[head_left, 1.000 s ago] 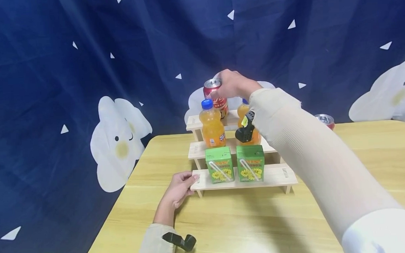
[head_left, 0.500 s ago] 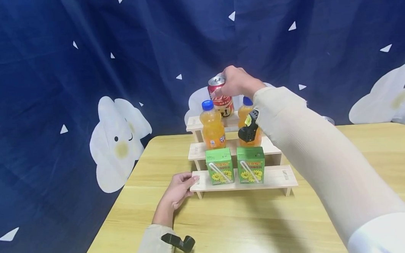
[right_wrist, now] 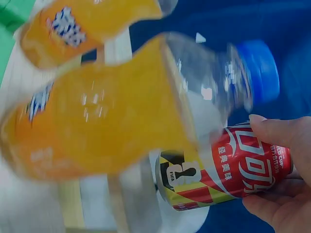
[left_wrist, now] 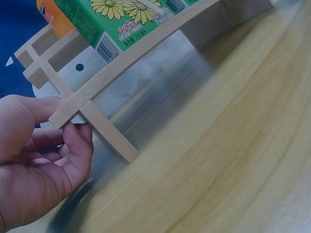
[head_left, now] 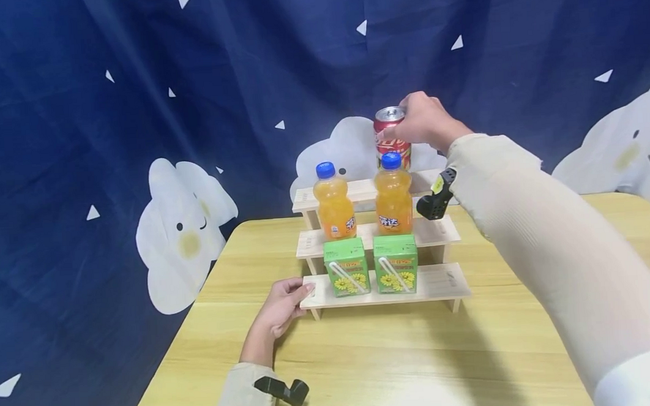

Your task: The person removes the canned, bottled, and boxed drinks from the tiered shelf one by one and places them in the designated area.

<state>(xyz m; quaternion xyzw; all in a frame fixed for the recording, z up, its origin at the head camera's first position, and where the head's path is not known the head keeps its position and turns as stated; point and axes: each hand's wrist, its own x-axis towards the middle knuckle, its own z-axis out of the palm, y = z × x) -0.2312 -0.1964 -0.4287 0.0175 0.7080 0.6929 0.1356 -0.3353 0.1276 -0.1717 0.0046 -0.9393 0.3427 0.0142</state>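
Observation:
A red soda can (head_left: 392, 139) is in my right hand (head_left: 424, 123), thumb and fingers around its upper part. Its base is right at the top tier of a wooden three-step stand (head_left: 439, 283), partly hidden behind the right orange soda bottle (head_left: 393, 199). In the right wrist view the can (right_wrist: 223, 165) leans across the picture, with fingers (right_wrist: 286, 194) below and thumb above. My left hand (head_left: 282, 304) pinches the left end of the lowest tier; in the left wrist view thumb and fingertips grip the board (left_wrist: 92, 87) from both sides.
A second orange soda bottle (head_left: 334, 205) shares the middle tier. Two green drink cartons (head_left: 347, 269) stand upright on the lowest tier. The stand is on a wooden table (head_left: 366, 360), with a dark blue curtain (head_left: 273, 64) close behind.
My right hand has carried the can rightward along the top tier, from behind the left bottle to behind the right one. The left hand keeps its grip on the stand.

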